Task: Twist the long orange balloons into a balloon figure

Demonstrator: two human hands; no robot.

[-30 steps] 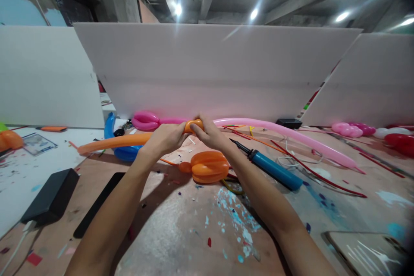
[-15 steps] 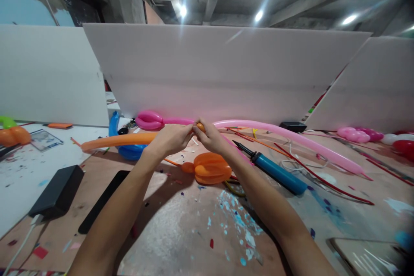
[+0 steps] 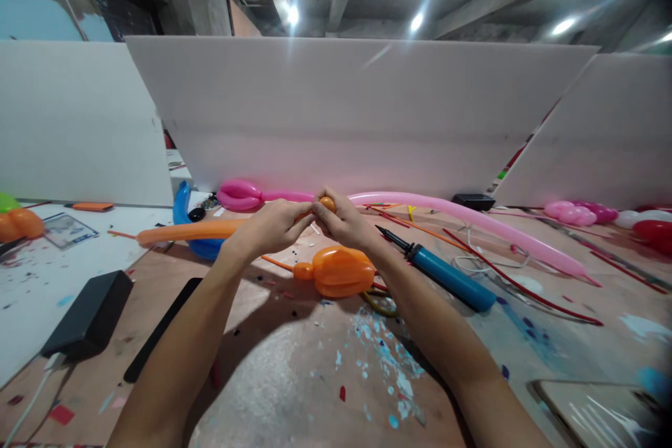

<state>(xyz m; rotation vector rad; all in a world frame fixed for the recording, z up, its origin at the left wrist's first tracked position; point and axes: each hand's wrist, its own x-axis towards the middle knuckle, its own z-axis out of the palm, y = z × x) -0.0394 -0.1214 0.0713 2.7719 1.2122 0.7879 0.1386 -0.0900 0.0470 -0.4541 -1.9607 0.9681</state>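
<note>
A long orange balloon [image 3: 192, 231] runs leftward from my hands, its thin uninflated tip pointing left. My left hand [image 3: 278, 222] is closed around its body. The fingers of my right hand [image 3: 339, 218] pinch a small round orange bubble [image 3: 327, 204] at its other end, touching my left fingertips. Below them on the table lies an orange balloon piece [image 3: 344, 271] with several bulging segments, a small bubble and a thin tail on its left. Behind my hands is a magenta balloon [image 3: 240, 194] with a looped end.
A blue hand pump [image 3: 451, 278], a long pink balloon [image 3: 472, 217] and thin red balloons lie right. A black box [image 3: 89, 315] with a cable and a black phone [image 3: 162, 329] lie left. White boards [image 3: 362, 112] stand behind; another phone [image 3: 593, 409] is lower right.
The orange balloon's left end has shifted slightly right relative to the table, with less of it showing beside my left hand. The view has shifted slightly; both hands keep their hold.
</note>
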